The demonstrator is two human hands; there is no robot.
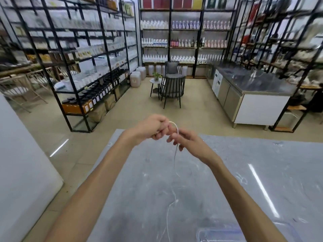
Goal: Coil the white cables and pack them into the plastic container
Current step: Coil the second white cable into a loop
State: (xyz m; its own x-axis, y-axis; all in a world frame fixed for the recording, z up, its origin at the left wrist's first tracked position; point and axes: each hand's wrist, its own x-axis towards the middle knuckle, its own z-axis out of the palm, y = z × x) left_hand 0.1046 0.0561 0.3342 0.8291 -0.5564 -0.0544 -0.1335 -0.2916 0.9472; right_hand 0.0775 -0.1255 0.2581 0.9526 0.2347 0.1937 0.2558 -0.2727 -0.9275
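- Left grip [153,127] is fisted round the white cable [175,124], probably anchoring the coil's start.
- Right grip [185,139], just beside it, pinches the cable to shape a loop.
- The cable is thin and limp. It arches between the grips, and its tail drops below them onto the desk [227,172], near the plastic container [218,230].

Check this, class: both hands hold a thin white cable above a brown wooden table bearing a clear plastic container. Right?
No: the head view shows a grey marbled table, not brown wood. The left hand and right hand hold the thin white cable above it, and it bears the clear plastic container.
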